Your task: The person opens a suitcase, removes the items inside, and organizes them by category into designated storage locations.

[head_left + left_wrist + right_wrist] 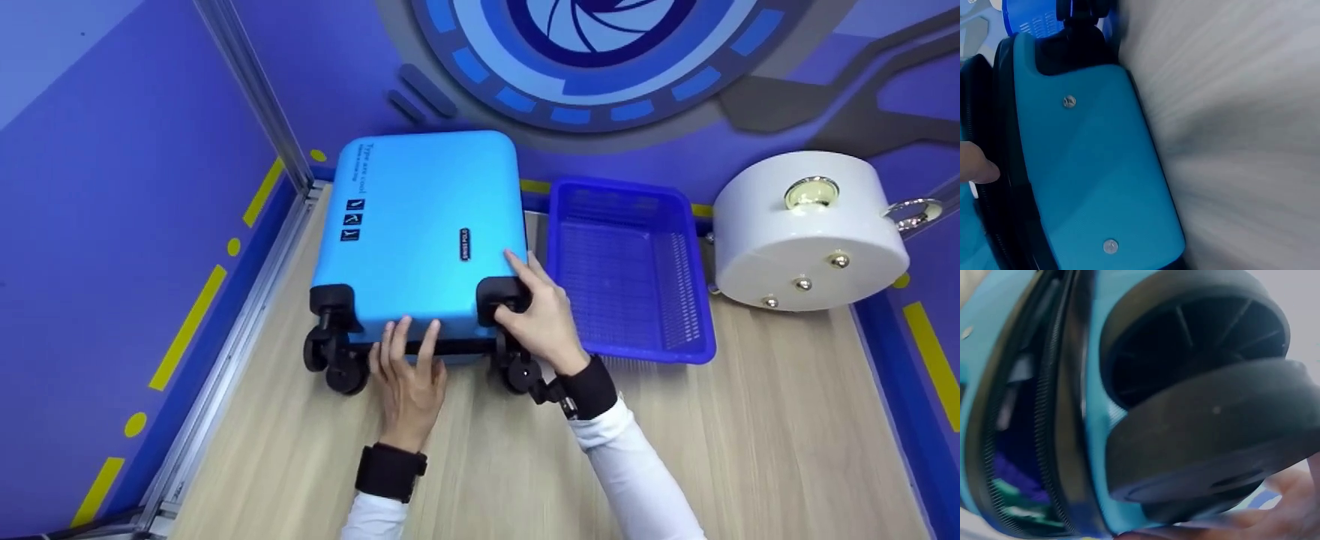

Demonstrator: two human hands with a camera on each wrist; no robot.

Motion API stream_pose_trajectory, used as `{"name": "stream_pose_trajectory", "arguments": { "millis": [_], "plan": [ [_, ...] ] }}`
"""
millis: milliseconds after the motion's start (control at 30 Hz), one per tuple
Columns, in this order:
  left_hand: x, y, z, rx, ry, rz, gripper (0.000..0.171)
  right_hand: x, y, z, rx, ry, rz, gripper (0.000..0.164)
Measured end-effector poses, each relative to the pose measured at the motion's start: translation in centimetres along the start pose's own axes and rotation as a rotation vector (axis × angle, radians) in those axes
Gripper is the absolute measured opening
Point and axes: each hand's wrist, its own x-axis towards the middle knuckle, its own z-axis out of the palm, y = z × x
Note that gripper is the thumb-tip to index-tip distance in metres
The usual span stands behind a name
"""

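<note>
Across a pale wood-grain surface (765, 435), blue-purple wall panels (97, 247) with yellow dashes close in the space, a grey metal rail (206, 412) running along the left edge; the back wall bears a round, lens-like graphic (592, 45). Flat on the surface, left of centre, lies a bright blue hard-shell suitcase (420, 202) with black corner guards, its wheels towards the person. Both hands are on it, set apart: the left hand (412, 382) rests nearly straight fingers on the near edge, while the right hand (544, 315) grips the right near corner. The left thumb is hard to make out from the head. In the right wrist view a big black plastic wheel (1213, 433) hides most of the right hand, and blurred contents show between parted zip teeth (1047, 416). Just right of the suitcase stands a blue perforated plastic basket (630, 285), its left side partly behind the right hand; beyond it sits a glossy white drum-shaped case (810, 217) with metal studs
</note>
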Motion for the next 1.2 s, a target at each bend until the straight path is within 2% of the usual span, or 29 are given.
{"name": "stream_pose_trajectory", "arguments": {
  "millis": [100, 267, 333, 467, 600, 767, 900, 967, 1067, 1133, 1200],
  "plan": [
    [0.4, -0.5, 0.0, -0.007, -0.009, -0.022, 0.090, 0.0, -1.1, 0.0, -0.017, -0.013, 0.009, 0.080],
    [1.5, -1.2, -0.1, -0.030, 0.018, -0.063, 0.088, 0.0, -1.9, 0.1, -0.015, -0.018, 0.014, 0.079],
    [1.9, -1.4, -0.1, -0.023, 0.034, -0.057, 0.087, -0.1, -1.7, 0.1, 0.003, -0.013, 0.007, 0.077],
    [1.8, -1.5, 0.0, 0.011, 0.068, -0.004, 0.086, -0.7, -0.3, 0.1, 0.062, -0.019, -0.006, 0.072],
    [1.2, -1.4, -0.1, 0.025, 0.091, 0.019, 0.086, -1.8, 1.7, 0.3, 0.211, -0.002, -0.016, 0.066],
    [1.1, -1.6, -0.4, 0.010, 0.088, 0.004, 0.084, -2.9, 4.1, 0.8, 0.475, 0.104, -0.037, 0.042],
    [1.6, -1.9, -0.6, -0.023, 0.114, 0.008, 0.084, -3.4, 4.5, 1.1, 0.565, 0.166, -0.031, 0.036],
    [1.8, -2.1, -0.7, -0.067, 0.161, 0.013, 0.083, -3.7, 4.4, 1.4, 0.504, 0.188, -0.050, 0.035],
    [2.0, -2.5, -0.5, -0.141, 0.266, 0.022, 0.074, -4.0, 4.3, 2.4, 0.316, 0.217, -0.115, 0.034],
    [2.0, -2.7, -0.3, -0.151, 0.342, 0.023, 0.064, -4.2, 4.3, 3.3, 0.186, 0.234, -0.182, 0.034],
    [1.8, -2.9, 0.0, -0.136, 0.405, 0.012, 0.052, -4.4, 3.8, 3.8, 0.147, 0.229, -0.243, 0.032]
  ]
}}
